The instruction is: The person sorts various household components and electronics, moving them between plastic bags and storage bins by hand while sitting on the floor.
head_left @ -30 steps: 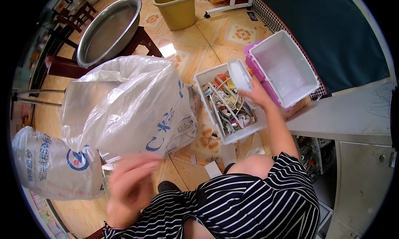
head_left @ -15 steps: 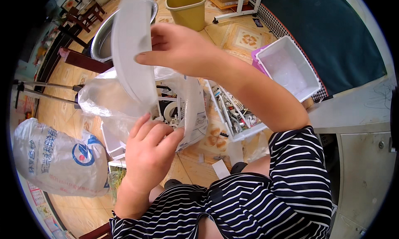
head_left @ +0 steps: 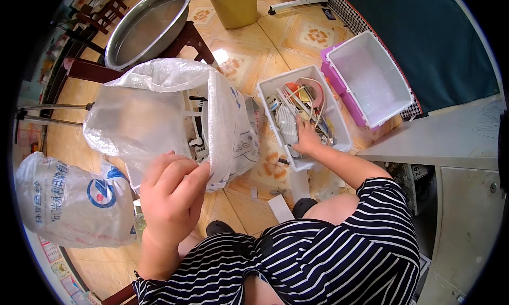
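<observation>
My left hand point(head_left: 175, 199) is closed on the near rim of a large white plastic bag point(head_left: 225, 114), which gapes open. Inside the bag I see black and white plastic parts point(head_left: 196, 132). My right hand point(head_left: 307, 139) reaches into a white plastic bin point(head_left: 343, 132), fingers stretched out and thumb apart. It lies against the right side of a ribbed white oval piece point(head_left: 287, 123) among the bin's contents. Around it are cables, a pinkish ring point(head_left: 316, 94) and small mixed parts. My right fingertips are partly lost among these things.
A second white bag point(head_left: 74, 204), stuffed full, stands at the left. Beyond the open bag, a metal basin point(head_left: 151, 26) rests on a dark red stool point(head_left: 193, 42). A yellow bin point(head_left: 233, 8) is at the back. At right are a white-and-purple bin point(head_left: 368, 79) and a grey cabinet point(head_left: 466, 220).
My right hand has let go of the curved white plastic piece and moved down and right into the bin. My left hand stays at the bag's rim, slightly lower and farther left.
</observation>
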A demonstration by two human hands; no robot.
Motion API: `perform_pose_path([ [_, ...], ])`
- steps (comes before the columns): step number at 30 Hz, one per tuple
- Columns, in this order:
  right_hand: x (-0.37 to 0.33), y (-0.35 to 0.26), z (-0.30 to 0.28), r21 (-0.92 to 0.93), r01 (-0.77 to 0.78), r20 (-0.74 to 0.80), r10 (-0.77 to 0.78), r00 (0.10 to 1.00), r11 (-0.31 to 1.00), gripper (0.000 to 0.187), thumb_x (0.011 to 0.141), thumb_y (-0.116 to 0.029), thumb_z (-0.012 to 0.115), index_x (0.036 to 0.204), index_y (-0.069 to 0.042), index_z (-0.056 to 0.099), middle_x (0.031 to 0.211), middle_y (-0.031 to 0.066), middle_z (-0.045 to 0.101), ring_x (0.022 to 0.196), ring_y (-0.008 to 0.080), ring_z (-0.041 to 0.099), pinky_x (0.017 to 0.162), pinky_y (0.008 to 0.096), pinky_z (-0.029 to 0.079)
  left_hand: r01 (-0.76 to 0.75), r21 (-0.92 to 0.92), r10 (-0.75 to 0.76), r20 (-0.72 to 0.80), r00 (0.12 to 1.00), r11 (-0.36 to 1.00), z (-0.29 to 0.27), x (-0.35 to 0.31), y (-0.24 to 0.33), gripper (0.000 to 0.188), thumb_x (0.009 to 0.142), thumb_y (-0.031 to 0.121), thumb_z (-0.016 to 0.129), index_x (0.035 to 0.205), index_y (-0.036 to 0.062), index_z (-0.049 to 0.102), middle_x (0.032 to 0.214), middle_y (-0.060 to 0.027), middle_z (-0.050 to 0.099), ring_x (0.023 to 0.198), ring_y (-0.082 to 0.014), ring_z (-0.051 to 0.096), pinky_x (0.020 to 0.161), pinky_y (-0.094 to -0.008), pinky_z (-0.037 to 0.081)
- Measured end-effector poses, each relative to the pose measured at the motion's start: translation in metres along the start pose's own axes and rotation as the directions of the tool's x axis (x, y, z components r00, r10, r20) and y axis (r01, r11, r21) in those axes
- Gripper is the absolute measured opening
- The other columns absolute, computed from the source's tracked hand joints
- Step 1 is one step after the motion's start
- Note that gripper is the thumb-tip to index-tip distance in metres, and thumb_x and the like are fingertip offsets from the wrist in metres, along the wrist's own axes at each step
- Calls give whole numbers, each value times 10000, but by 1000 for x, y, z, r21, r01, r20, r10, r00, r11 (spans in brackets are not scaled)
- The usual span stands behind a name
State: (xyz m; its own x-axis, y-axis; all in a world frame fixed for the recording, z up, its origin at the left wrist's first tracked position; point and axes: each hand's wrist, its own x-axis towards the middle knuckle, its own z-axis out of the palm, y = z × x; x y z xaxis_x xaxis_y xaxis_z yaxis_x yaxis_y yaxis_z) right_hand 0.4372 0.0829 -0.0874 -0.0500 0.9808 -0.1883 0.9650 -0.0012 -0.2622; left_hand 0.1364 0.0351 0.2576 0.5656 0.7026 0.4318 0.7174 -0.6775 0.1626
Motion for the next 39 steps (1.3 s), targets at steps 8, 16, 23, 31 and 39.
perform_pose_path([
  [8,41,90,-30,668,-201,219,69,973,717,620,652,-291,717,1143,65,587,977,178,670,862,240,643,806,332,500,26,-1,-26,-39,999,1000,4,1,-2,257,668,19,714,917,59,665,791,-57,603,742,-252,603,732,-415,515],
  [16,66,106,-56,741,-119,-45,225,973,661,572,706,-274,647,1165,58,573,981,191,672,912,285,647,834,357,483,13,12,-13,-46,999,1000,8,0,1,266,669,23,725,927,48,663,803,-68,615,755,-260,610,738,-417,511],
  [23,72,64,-16,536,-142,150,72,986,832,712,697,-341,693,1293,1,508,1250,278,539,1181,364,520,995,393,411,-6,-14,5,-44,999,1000,12,-1,0,279,669,19,724,940,47,661,814,-69,622,772,-262,615,742,-421,509],
  [31,48,46,8,657,135,25,-200,980,742,563,786,-341,710,1265,-88,558,1353,255,456,1290,372,420,1035,405,384,19,-6,-19,-68,998,1000,5,-9,-5,253,667,12,720,911,34,659,798,-78,625,746,-268,614,732,-413,511],
  [39,35,35,-11,375,83,34,-104,994,923,738,672,-310,824,1314,-129,507,1277,196,448,1184,350,446,1039,406,358,-7,-31,5,-53,999,999,12,-5,1,253,661,1,715,905,23,653,792,-85,621,742,-276,613,726,-412,513],
])
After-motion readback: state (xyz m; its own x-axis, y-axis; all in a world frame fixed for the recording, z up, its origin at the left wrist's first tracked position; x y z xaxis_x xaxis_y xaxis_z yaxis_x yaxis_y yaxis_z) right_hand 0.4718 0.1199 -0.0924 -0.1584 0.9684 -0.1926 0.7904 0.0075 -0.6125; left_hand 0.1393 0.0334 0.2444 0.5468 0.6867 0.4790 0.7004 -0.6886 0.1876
